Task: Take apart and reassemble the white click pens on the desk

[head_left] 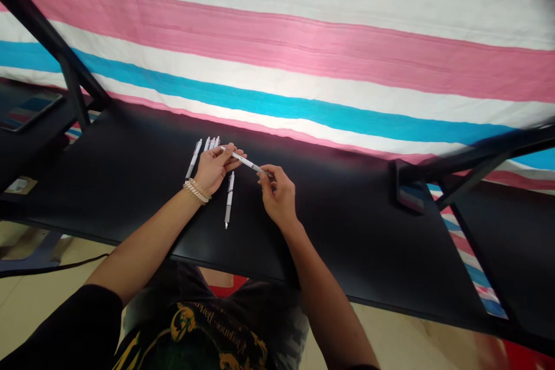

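Note:
My left hand (212, 169), with beaded bracelets at the wrist, and my right hand (277, 195) both hold a white-and-silver retractable pen (245, 161) above the black tabletop. My left fingers grip its far end, and my right fingertips pinch it near the other end. Just under it, a similar pen (229, 198) lies lengthwise beside my left hand. Another pen (193, 159) lies to the left of that hand. A tight group of pen ends (211, 143) sits at the far side, partly hidden behind my left fingers.
The black table (108, 191) spans the view, with a pink, white and blue striped cloth (277, 52) hanging behind it. Black metal frame bars (472, 156) cross both upper sides. A dark tablet-like object (30, 105) lies at the far left.

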Tool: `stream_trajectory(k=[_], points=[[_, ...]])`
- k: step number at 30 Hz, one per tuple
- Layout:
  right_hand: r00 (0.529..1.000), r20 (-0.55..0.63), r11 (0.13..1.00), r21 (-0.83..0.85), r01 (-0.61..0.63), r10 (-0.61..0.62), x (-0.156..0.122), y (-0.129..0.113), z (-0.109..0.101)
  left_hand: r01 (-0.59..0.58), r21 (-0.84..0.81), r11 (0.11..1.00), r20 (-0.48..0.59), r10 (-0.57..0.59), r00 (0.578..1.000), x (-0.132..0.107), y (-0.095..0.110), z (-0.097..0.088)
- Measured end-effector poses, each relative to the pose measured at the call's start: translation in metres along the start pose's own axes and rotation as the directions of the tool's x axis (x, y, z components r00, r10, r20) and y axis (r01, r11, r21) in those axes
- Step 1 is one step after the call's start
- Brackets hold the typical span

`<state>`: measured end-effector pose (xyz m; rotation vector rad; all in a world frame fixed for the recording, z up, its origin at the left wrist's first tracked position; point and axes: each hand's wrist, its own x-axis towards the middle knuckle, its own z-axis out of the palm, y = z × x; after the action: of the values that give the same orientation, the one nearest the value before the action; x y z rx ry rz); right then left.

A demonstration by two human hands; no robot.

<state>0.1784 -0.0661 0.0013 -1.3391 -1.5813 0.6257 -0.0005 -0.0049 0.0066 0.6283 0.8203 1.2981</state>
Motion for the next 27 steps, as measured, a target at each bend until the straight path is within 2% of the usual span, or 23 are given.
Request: stream_trajectory(k=[7,13,19,21,24,27], points=[[1.0,0.017,1.0,0.007,0.0,0.0,-0.0001,0.0003,0.0004,-0.001,-0.005,1.0,0.002,0.001,1.0,-0.0009,0.0011,0.0005],[0.999,-0.048,0.999,-0.043,0.0,-0.002,-0.0002,0.0002,0.0009,0.009,-0.005,1.0,-0.014,-0.009,1.0,-0.0015,0.002,0.002],[0.999,-0.036,0.999,-0.032,-0.006,0.005,-0.0007,0.0007,0.0002,0.011,0.006,1.0,-0.014,-0.011,1.0,-0.0015,0.0005,0.0007],[1.0,-0.016,0.999,-0.043,-0.012,0.011,-0.0011,0.0014,-0.0001,0.007,0.009,1.0,-0.005,-0.007,1.0,-0.0016,-0.0006,0.0004],[0.996,0.084,0.998,-0.053,-0.038,0.043,-0.0018,0.0014,0.0004,0.003,0.021,1.0,0.01,-0.003,1.0,-0.0019,-0.0001,0.0013],[0.992,0.12,0.999,-0.003,-0.044,0.044,-0.0024,-0.0007,0.0022,0.005,-0.077,0.997,0.019,-0.004,1.0,-0.0024,0.0076,0.0022]])
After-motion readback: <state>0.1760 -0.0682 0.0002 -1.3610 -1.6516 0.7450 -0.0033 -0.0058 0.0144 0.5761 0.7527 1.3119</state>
